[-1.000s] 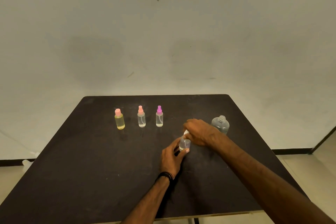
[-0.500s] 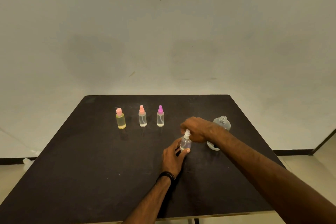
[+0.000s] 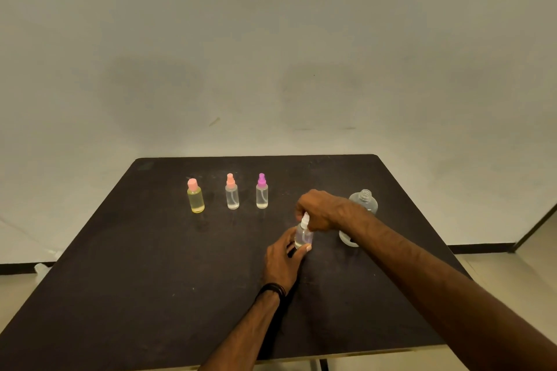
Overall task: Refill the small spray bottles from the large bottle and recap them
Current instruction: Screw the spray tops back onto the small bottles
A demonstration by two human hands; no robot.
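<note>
On the table [image 3: 150, 265], both hands grip a small spray bottle [image 3: 303, 235].

Dim, warm, yellowish light falls evenly — probably from overhead, though no lamp shows. The wall [image 3: 301, 54] carries faint smudgy shadows. The matte desk [image 3: 120, 280] gives no glare. Wide-angle bending skews the edges — the forearms near the lower right look soft.

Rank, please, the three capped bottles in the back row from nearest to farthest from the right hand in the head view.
From the right hand:
1. Purple-capped bottle, at the row's right end, just left of the hand.
2. Clear bottle with the orange sprayer, in the middle.
3. Yellow bottle, at the left end.
</note>
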